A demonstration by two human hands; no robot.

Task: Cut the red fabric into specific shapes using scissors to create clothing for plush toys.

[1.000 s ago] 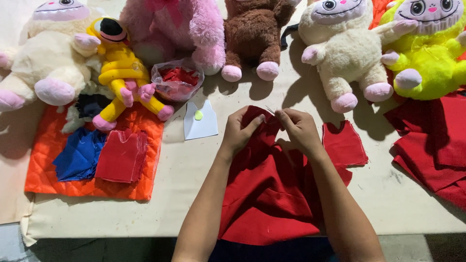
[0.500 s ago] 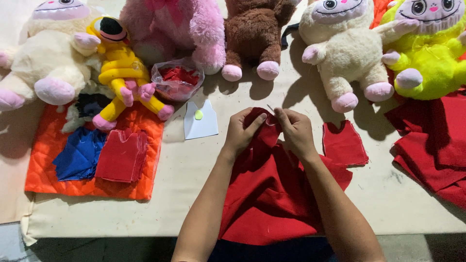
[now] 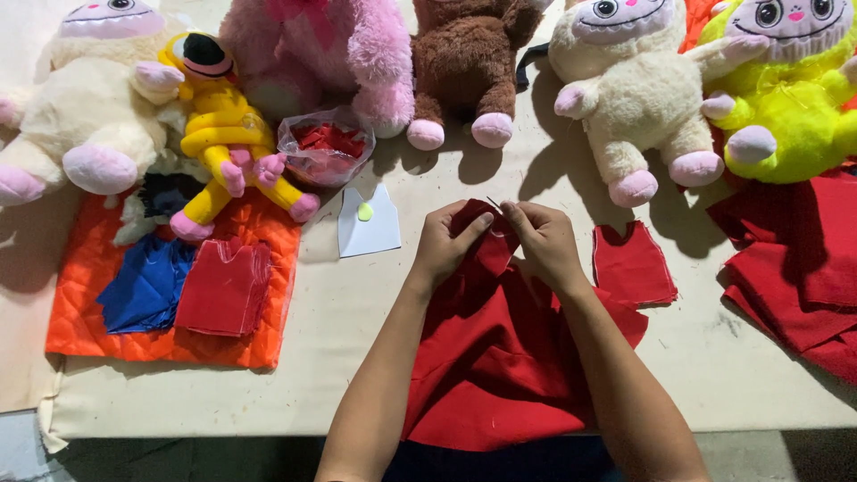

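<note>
My left hand (image 3: pixel 448 243) and my right hand (image 3: pixel 542 239) meet at the far edge of a large piece of red cloth (image 3: pixel 496 366) that lies on the table in front of me. Both pinch the cloth's top edge between fingers and thumb. A thin needle or pin (image 3: pixel 494 203) sticks up between the two hands; which hand holds it I cannot tell. A small cut red piece (image 3: pixel 633 265) lies just right of my right hand. A white paper pattern (image 3: pixel 369 223) with a small yellow-green dot lies to the left of my left hand.
Several plush toys line the far edge: cream (image 3: pixel 85 116), yellow (image 3: pixel 223 134), pink (image 3: pixel 312 54), brown (image 3: pixel 464 62), cream (image 3: pixel 634 98), neon yellow (image 3: pixel 786 98). A clear bag of red scraps (image 3: pixel 326 147). Orange quilted mat (image 3: pixel 107 321) with blue cloth (image 3: pixel 147 286) and red pieces (image 3: pixel 223 287). Red cloth pile (image 3: pixel 794 277) at right.
Both hands stay at the cloth's top edge with only small finger movements. The view has shifted very slightly.
</note>
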